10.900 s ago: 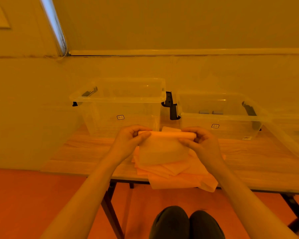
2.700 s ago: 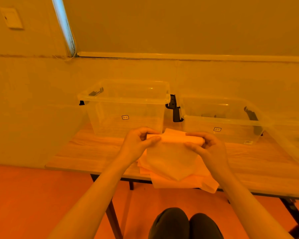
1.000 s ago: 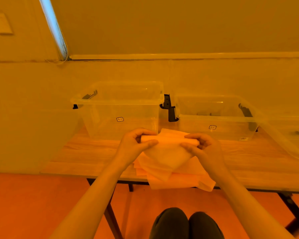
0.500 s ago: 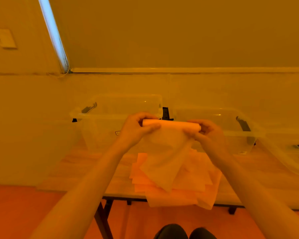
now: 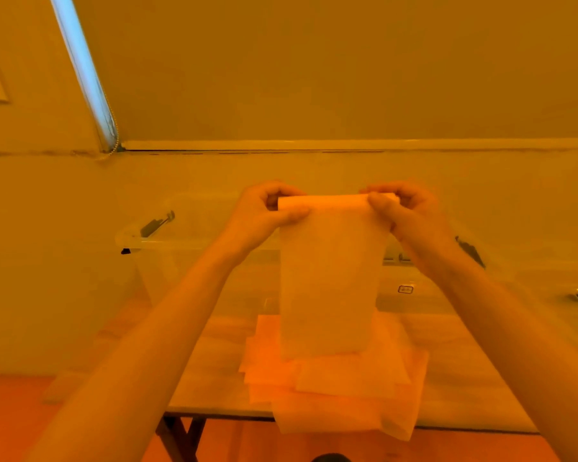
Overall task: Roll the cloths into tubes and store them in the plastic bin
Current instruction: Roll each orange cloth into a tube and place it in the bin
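Note:
A pale cloth [image 5: 329, 281] hangs in the air in front of me, its top edge rolled into a short tube. My left hand [image 5: 267, 211] pinches the left end of that roll and my right hand [image 5: 404, 208] pinches the right end. The loose part drops straight down to a stack of flat cloths [image 5: 334, 385] on the wooden table [image 5: 464, 378]. Behind my left hand stands a clear plastic bin [image 5: 167, 238] with a dark latch. A second clear bin [image 5: 411, 288] stands to the right, partly hidden by the cloth and my right arm.
The stack of cloths overhangs the table's near edge. A third clear container [image 5: 574, 295] sits at the far right. A wall runs close behind the bins. Black table legs [image 5: 177, 438] show below the front edge, above an orange floor.
Both hands have lifted the partly rolled cloth up off the stack, from table height to in front of the bins. Its loose end now hangs straight down. The camera has tilted up.

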